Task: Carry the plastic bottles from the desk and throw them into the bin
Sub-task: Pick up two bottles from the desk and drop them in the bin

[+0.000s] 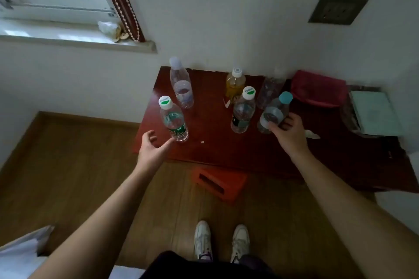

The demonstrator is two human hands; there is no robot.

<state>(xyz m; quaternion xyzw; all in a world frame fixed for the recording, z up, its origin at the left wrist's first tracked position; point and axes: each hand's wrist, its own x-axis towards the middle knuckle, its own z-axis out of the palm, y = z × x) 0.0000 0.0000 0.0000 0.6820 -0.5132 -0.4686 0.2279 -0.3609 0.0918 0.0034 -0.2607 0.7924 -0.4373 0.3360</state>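
Note:
Several plastic bottles stand on the dark red desk. My left hand is open, its fingers spread just left of a clear bottle with a green label and white cap, the thumb close to its base. My right hand curls around the lower part of a clear bottle with a teal cap. Beside that one stands a bottle with a dark label and white cap. Farther back are a tall clear bottle, a yellow-liquid bottle and a dim clear bottle.
A red cloth pouch and a pale book lie at the desk's right. An orange stool sits on the wooden floor under the desk's front edge, ahead of my shoes. A windowsill runs upper left. No bin is in sight.

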